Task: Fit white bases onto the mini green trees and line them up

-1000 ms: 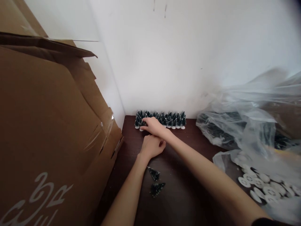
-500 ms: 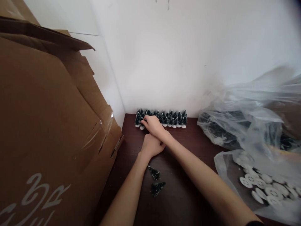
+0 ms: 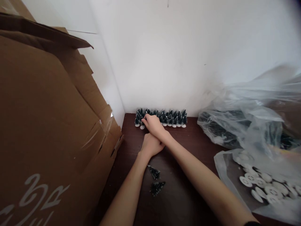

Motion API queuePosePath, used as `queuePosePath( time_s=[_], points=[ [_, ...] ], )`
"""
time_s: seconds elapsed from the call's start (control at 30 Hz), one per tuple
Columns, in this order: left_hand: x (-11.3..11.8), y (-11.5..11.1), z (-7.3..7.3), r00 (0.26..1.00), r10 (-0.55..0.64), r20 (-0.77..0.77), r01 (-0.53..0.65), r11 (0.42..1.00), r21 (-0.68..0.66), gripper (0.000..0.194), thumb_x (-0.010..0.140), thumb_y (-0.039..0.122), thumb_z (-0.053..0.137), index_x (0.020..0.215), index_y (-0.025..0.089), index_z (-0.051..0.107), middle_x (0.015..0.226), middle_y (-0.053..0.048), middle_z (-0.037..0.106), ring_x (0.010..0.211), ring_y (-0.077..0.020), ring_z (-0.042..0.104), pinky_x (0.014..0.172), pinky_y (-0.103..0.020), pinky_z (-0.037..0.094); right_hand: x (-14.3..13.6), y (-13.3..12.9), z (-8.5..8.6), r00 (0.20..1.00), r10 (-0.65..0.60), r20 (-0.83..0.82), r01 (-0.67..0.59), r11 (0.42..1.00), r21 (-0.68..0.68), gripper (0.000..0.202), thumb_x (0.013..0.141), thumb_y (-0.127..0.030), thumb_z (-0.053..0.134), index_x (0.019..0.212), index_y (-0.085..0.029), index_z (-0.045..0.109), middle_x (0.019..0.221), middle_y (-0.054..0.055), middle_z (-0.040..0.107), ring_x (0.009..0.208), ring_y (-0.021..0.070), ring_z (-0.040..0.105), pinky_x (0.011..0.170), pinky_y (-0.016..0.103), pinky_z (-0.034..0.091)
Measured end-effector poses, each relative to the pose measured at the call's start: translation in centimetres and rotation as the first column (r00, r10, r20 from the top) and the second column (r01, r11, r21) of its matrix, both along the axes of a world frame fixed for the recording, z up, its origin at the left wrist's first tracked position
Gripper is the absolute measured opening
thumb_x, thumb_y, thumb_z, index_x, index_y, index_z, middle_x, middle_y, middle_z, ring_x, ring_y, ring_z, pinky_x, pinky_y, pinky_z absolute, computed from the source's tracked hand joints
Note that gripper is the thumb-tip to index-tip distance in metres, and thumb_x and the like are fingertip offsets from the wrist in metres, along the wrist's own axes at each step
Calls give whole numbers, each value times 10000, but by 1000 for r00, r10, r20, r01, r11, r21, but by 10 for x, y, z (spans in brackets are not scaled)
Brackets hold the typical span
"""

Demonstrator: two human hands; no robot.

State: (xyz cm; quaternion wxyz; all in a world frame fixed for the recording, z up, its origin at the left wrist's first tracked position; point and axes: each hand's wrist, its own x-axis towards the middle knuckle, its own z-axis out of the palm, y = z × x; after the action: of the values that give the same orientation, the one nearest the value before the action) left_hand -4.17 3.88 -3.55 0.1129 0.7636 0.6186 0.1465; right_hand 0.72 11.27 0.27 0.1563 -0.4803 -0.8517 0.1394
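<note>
Several small dark green trees (image 3: 175, 118) with white bases stand upright in close rows against the wall. My right hand (image 3: 153, 125) is closed at the front left of these rows, its thumb and finger pinched on a small tree (image 3: 142, 126) with a white base. Just below it my left hand (image 3: 151, 145) rests near the table, partly under my right wrist; its fingers are curled and mostly hidden, and what they hold cannot be seen. Two trees without bases (image 3: 154, 172) (image 3: 157, 188) lie on the dark table (image 3: 174, 175) between my forearms.
A large cardboard box (image 3: 51, 119) fills the left side. On the right, a clear plastic bag (image 3: 218, 128) holds dark pieces, and in front of it several white round bases (image 3: 274, 191) lie in another bag. The white wall (image 3: 160, 62) closes off the back.
</note>
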Motion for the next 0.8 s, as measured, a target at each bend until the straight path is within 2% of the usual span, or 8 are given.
queuePosePath(
  time_s=[0.2, 0.4, 0.67, 0.8],
  points=[
    [0, 1, 0, 1000, -2, -2, 2, 1000, -11, 273, 870, 271, 582, 1084, 152, 704, 1022, -120, 756, 1020, -314, 692, 850, -343, 517, 0, 0, 0, 1000, 8, 29, -8, 1000, -6, 249, 1007, -308, 476, 1068, -130, 639, 1007, 162, 742, 1007, 278, 698, 810, 306, 467],
    [0, 2, -2, 1000, 3, -1, -3, 1000, -26, 292, 882, 271, 569, 1116, 149, 694, 1051, -129, 752, 1052, -322, 680, 863, -349, 506, -3, -2, 1, 996, 70, 56, -70, 998, 1, 219, 990, -295, 511, 1085, -137, 630, 1046, 164, 730, 1021, 278, 690, 816, 310, 477],
    [0, 1, -1, 999, 42, 23, -41, 998, -40, 309, 899, 282, 544, 1141, 147, 682, 1098, -134, 743, 1082, -315, 664, 875, -337, 494, -7, -4, 3, 990, 120, 78, -123, 992, 37, 279, 938, -225, 595, 1202, -152, 541, 1078, 167, 717, 1036, 292, 682, 825, 334, 483],
    [0, 1, -1, 998, 54, 27, -52, 997, -56, 289, 903, 277, 537, 1105, 141, 695, 1070, -136, 751, 1076, -313, 665, 870, -327, 489, -5, -5, 2, 990, 119, 74, -124, 991, 55, 267, 926, -201, 602, 1179, -155, 527, 1063, 162, 712, 1024, 296, 683, 812, 335, 484]
  ],
)
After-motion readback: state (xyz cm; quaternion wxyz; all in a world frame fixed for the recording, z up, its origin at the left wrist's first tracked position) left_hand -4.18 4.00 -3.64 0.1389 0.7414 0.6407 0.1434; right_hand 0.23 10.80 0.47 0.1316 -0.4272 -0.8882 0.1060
